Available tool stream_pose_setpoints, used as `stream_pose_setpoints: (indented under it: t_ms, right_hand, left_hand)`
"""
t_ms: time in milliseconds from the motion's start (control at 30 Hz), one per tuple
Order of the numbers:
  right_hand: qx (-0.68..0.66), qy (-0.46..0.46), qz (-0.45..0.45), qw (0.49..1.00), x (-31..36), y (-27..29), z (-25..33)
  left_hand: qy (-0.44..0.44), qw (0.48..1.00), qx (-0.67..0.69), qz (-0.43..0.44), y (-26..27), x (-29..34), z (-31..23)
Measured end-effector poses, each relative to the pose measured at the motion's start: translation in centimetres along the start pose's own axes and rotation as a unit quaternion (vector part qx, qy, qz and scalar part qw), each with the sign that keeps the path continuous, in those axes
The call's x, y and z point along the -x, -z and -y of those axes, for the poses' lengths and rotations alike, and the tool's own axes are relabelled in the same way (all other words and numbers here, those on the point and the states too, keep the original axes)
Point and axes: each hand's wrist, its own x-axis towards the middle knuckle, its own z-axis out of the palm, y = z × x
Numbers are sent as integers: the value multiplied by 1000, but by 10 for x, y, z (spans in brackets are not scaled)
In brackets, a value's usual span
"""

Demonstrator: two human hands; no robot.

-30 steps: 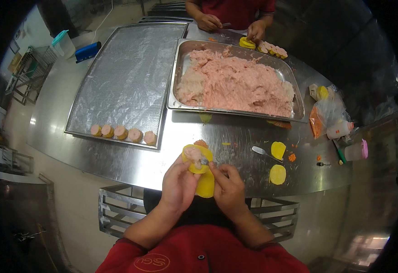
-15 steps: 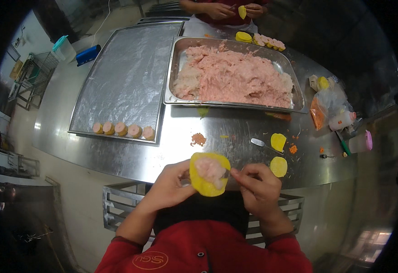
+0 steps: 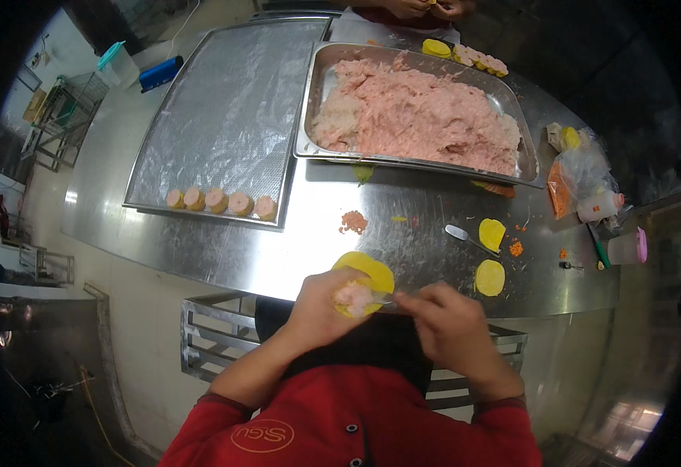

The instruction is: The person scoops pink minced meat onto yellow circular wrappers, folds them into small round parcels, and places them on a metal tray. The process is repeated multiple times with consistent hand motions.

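Note:
My left hand (image 3: 315,310) is closed round a thin yellow dumpling wrapper (image 3: 369,269), which curves up at its far side. Pale pink meat filling (image 3: 351,297) sits in the wrapper, partly enclosed by my fingers and thumb. My right hand (image 3: 451,321) pinches a small metal filling spatula (image 3: 385,298), its blade touching the filling's right side. The spatula's handle is mostly hidden in my fingers. To the right on the table lie two loose yellow wrappers (image 3: 490,278) and a second spatula (image 3: 457,233).
A deep steel pan (image 3: 302,148) holds a mound of pink minced meat (image 3: 426,117). Left of it, a film-covered tray (image 3: 224,101) bears several filled dumplings (image 3: 216,200). Orange crumbs (image 3: 354,222) lie on the steel table. Plastic bags (image 3: 582,167) stand at right; another person's hands (image 3: 432,8) work opposite.
The wrapper was spread out flat; my left hand has now cupped it round the filling. My right hand has brought the spatula against the filling. The whole view has shifted slightly.

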Motion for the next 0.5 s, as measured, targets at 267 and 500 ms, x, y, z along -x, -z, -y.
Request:
stream_pose_setpoints:
  t_ms: [267, 500]
  right_hand:
    - [-170, -103, -59, 978, -19, -6, -16]
    - [-50, 51, -27, 997, -33, -26, -22]
  left_hand:
    - [56, 984, 159, 52, 1, 5, -7]
    - [-86, 994, -3, 61, -4, 6, -6]
